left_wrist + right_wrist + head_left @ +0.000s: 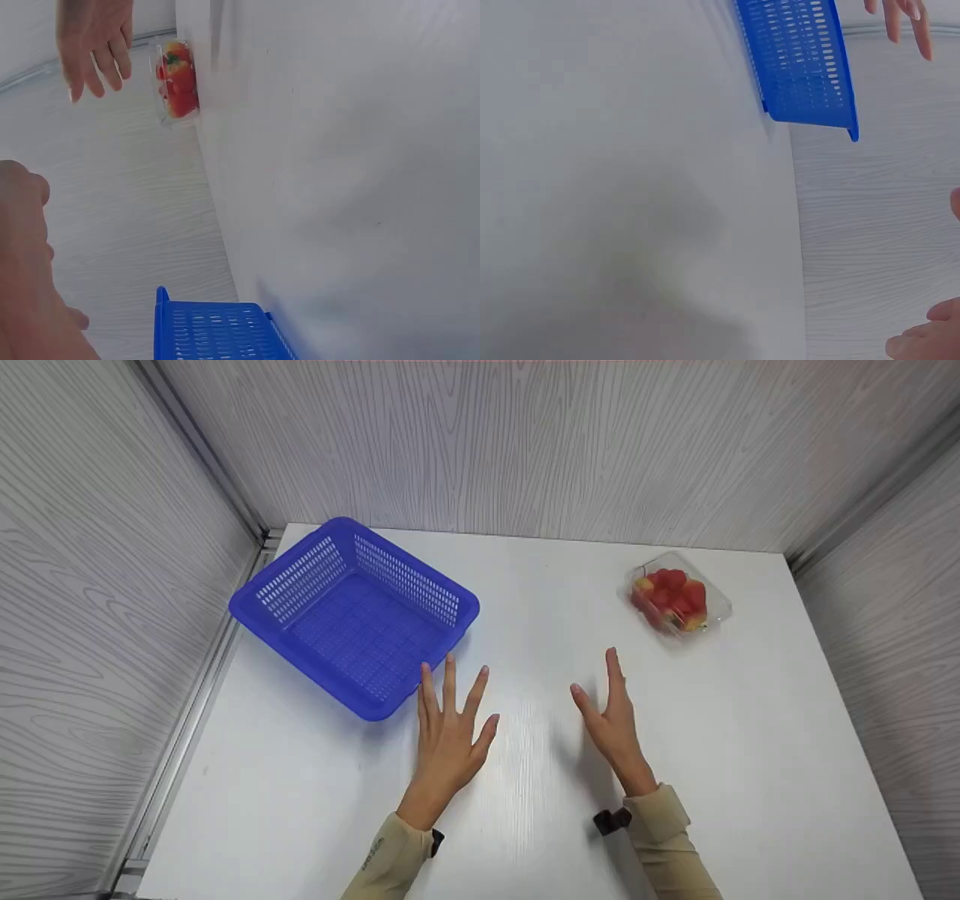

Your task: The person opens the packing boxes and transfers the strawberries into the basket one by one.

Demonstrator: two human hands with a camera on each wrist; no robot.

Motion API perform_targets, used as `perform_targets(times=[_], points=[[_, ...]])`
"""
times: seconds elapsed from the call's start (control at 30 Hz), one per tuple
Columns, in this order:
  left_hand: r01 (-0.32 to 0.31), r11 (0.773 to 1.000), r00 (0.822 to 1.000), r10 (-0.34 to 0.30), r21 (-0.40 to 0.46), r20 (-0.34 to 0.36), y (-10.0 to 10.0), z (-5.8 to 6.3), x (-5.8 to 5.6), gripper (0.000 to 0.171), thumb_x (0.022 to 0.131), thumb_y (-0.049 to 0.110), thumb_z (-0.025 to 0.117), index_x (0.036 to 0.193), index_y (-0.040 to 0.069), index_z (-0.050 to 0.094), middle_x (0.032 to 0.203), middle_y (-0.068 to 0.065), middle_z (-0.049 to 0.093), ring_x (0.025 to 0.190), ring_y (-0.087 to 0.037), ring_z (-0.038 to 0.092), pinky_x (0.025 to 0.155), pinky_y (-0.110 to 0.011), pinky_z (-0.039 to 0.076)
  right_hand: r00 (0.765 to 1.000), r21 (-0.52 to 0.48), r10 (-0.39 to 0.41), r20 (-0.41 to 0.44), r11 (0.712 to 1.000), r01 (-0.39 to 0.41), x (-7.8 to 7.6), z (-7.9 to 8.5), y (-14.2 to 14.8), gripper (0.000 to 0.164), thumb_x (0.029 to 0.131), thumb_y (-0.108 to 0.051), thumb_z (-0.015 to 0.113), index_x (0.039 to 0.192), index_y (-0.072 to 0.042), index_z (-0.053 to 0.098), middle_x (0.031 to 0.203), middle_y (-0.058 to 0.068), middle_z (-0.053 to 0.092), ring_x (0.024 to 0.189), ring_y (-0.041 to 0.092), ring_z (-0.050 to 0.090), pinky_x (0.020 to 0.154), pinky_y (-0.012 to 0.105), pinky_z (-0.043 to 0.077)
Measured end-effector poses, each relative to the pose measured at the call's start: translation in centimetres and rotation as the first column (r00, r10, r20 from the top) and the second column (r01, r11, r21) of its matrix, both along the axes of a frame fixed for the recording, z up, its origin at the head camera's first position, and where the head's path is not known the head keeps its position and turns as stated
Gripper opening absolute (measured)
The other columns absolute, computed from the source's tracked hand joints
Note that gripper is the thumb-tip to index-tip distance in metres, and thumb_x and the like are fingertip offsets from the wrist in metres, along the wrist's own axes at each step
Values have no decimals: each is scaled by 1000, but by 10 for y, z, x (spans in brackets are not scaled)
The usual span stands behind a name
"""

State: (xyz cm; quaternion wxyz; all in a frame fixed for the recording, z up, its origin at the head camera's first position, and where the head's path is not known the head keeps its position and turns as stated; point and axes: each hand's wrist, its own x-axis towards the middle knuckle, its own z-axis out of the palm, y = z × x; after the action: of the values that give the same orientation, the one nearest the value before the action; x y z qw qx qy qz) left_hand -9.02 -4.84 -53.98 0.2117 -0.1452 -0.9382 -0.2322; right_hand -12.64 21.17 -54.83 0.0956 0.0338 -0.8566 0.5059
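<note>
My left hand (448,742) is held with its fingers spread, fingertips overlapping the near right corner of a blue plastic basket (315,667) in the head view. The basket has slotted sides and nothing inside it. To the right, my right hand (615,727) holds nothing, its thumb apart from its straight fingers. Beyond that hand, toward the back right of the table, lies a clear plastic box (718,604) with several red and yellow fruits (675,594) in it. The left wrist view shows the same fruits (178,82) from the side.
A white table (525,825) carries the basket and the box. Pale wood-grain panels (510,450) stand behind it and at both sides. A metal rail (191,701) runs along the left edge.
</note>
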Motion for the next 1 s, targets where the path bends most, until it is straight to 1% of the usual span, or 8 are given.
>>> perform_targets(times=[0.13, 0.27, 0.47, 0.57, 0.7, 0.87, 0.93, 1.0], points=[[-49, 994, 998, 52, 103, -30, -11, -1, 0, 70, 98, 38, 54, 157, 16, 26, 162, -22, 10, 146, -51, -2, 111, -66, 8, 1000, -214, 1, 23, 977, 4, -14, -1, -19, 76, 100, -25, 61, 158, -7, 16, 163, 10, 17, 149, 22, 18, 117, 45, 18], [-145, 973, 988, 151, 180, -18, -25, -3, 1, 74, 97, 36, 54, 158, 9, 20, 163, -21, 6, 147, -47, -10, 111, -67, 1, 998, -420, 46, 33, 907, -28, -28, -6, -41, 73, 101, -17, 57, 158, -8, 13, 164, 10, 14, 150, 22, 15, 117, 43, 19], [-263, 895, 955, 294, 360, -34, -46, -9, -2, 85, 93, 29, 56, 157, 0, 9, 162, -24, -6, 146, -47, -15, 111, -64, -6, 993, -615, 92, 74, 788, -27, -55, -12, -80, 71, 103, -10, 52, 158, -4, 8, 164, 14, 11, 150, 26, 14, 117, 41, 19], [-288, 814, 938, 347, 505, -25, -55, -14, -3, 89, 93, 24, 57, 155, -6, 1, 160, -27, -13, 145, -45, -18, 112, -60, -10, 990, -647, 111, 87, 762, -29, -66, -15, -102, 71, 103, -12, 52, 158, -5, 8, 164, 13, 11, 150, 25, 15, 117, 38, 19], [-311, 658, 928, 366, 685, 70, -66, -17, -1, 90, 98, 21, 55, 154, -4, -12, 161, -21, -20, 148, -34, -19, 116, -49, -9, 982, -660, 149, 117, 750, -35, -76, -20, -127, 74, 103, -18, 54, 158, -6, 8, 165, 9, 12, 150, 23, 16, 117, 36, 20], [-344, 430, 933, 257, 835, 252, -77, -16, 0, 91, 99, 12, 52, 154, 7, -20, 163, -8, -21, 148, -15, -17, 117, -33, -6, 972, -669, 161, 171, 743, -5, -86, -24, -148, 76, 102, -28, 55, 159, -8, 9, 165, 6, 15, 150, 19, 16, 118, 34, 17], [-342, 364, 937, 207, 866, 283, -80, -9, -1, 89, 99, 7, 50, 154, 6, -20, 163, -9, -19, 149, -15, -15, 117, -32, -5, 970, -679, 167, 178, 735, -1, -91, -25, -155, 76, 102, -29, 55, 159, -9, 9, 165, 5, 16, 150, 18, 16, 118, 32, 16], [-343, 322, 937, 181, 882, 298, -83, 2, -1, 86, 99, 6, 48, 153, 4, -19, 163, -11, -19, 149, -16, -15, 117, -31, -5, 967, -687, 183, 175, 727, -13, -96, -24, -163, 76, 102, -29, 55, 159, -9, 9, 165, 5, 15, 150, 17, 14, 118, 31, 16]])
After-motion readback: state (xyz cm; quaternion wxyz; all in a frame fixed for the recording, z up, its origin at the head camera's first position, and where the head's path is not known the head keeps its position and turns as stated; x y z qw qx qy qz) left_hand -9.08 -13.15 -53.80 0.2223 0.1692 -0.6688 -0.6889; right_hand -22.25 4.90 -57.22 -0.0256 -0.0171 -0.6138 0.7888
